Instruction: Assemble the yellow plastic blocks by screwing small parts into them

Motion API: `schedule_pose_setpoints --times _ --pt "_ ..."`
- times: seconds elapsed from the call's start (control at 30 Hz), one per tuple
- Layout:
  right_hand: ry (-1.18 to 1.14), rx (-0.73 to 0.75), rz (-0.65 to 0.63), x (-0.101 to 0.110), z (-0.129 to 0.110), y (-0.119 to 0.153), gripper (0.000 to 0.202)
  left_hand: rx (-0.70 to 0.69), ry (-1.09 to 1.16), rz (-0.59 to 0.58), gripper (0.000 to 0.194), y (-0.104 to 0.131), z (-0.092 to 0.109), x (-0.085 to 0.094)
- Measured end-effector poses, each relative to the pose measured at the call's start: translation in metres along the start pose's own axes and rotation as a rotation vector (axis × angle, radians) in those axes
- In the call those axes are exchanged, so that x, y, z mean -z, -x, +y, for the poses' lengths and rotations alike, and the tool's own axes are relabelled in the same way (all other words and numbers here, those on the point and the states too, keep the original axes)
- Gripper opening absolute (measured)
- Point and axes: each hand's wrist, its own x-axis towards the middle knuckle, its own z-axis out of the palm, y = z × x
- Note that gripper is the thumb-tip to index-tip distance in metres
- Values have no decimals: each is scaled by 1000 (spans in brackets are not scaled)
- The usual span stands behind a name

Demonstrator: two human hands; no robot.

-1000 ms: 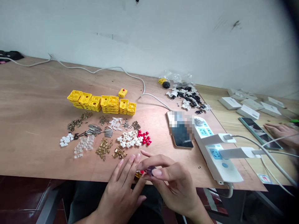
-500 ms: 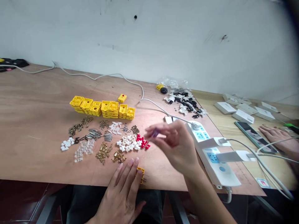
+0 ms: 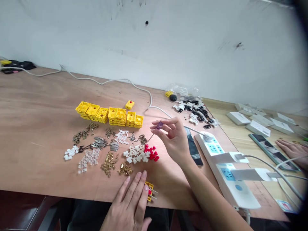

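Observation:
My right hand (image 3: 174,138) pinches a small screwdriver (image 3: 159,125) with a purple handle. Its thin shaft slants down to the left, the tip close to a pile of small screws (image 3: 142,139). Flat at the table's front edge, my left hand (image 3: 131,200) has its fingers stretched out. Those fingers partly cover a yellow plastic housing (image 3: 150,186) that contains a red part, with two thin metal pins sticking out to the right. Beyond it are red plastic pieces (image 3: 151,152), white plastic pieces (image 3: 136,154) and small brass parts (image 3: 125,168).
Stacked yellow housings (image 3: 117,116) stand behind the loose metal and clear parts. A yellow box with a red button (image 3: 129,104) sits farther back. Right of my forearm are a phone (image 3: 194,147) and a power strip (image 3: 226,173). Another person's hand (image 3: 292,149) rests far right.
The view has shifted slightly. My right hand has moved away from me, bringing the screwdriver tip from the red pieces to the screw pile. My left hand stays by the yellow housing.

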Motion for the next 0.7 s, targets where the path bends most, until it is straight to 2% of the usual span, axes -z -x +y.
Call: schedule_pose_setpoints --times 0.17,0.33,0.43,0.57,0.63,0.7 --pt "11 5 -8 -1 1 -1 27 -3 18 -22 43 1 -2 1" --pt "2 44 -15 2 -8 0 28 3 29 -43 54 4 0 1" --pt "-15 74 -20 4 -18 4 29 31 80 -33 54 -3 -4 14" --pt "-69 139 -45 4 -39 20 33 18 245 62 36 -24 -23 42" --pt "-114 180 -70 2 -50 32 38 90 373 71 28 -35 -35 50" --pt "-156 198 -85 -1 -59 46 41 239 491 28 31 -43 -45 50"
